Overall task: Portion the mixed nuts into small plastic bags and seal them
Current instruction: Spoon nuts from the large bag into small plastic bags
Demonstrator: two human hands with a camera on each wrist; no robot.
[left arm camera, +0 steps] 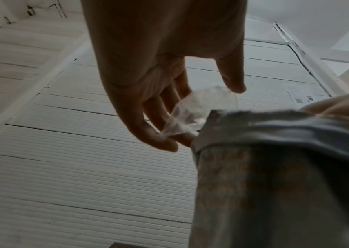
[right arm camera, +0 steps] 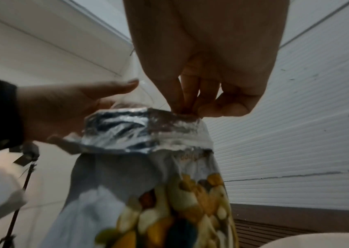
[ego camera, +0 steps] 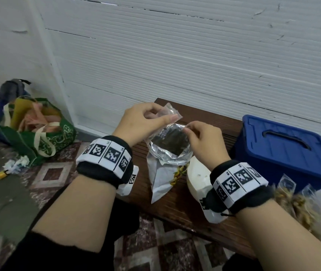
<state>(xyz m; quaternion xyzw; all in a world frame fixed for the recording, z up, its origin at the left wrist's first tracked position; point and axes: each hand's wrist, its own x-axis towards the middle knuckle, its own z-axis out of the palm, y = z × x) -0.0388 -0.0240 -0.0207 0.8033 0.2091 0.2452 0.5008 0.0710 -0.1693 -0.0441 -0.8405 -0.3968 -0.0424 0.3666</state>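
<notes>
A white ribbed wall is running behind a dark wooden worktop, and a patterned floor is spreading out below it. At far left a green tote bag is sitting on the floor, stuffed with cloth, with crumpled paper lying just beside it. Moving right, the left hand is hovering above the worktop, its fingers and thumb pinching a small clear plastic bag that is looking empty. Just right of it and lower, the big foil nut bag is standing upright on the worktop with its silvery mouth rolled open; dark contents are showing inside, too dim to make out. The right hand is reaching over that mouth, its fingers bunched together at the rim, and whether they are gripping nuts or the foil edge cannot be told. A white bowl is sitting partly hidden behind the right wrist. Farther right a blue lidded bin is blocking the worktop's end, and filled small bags of nuts are lying in front of it.
</notes>
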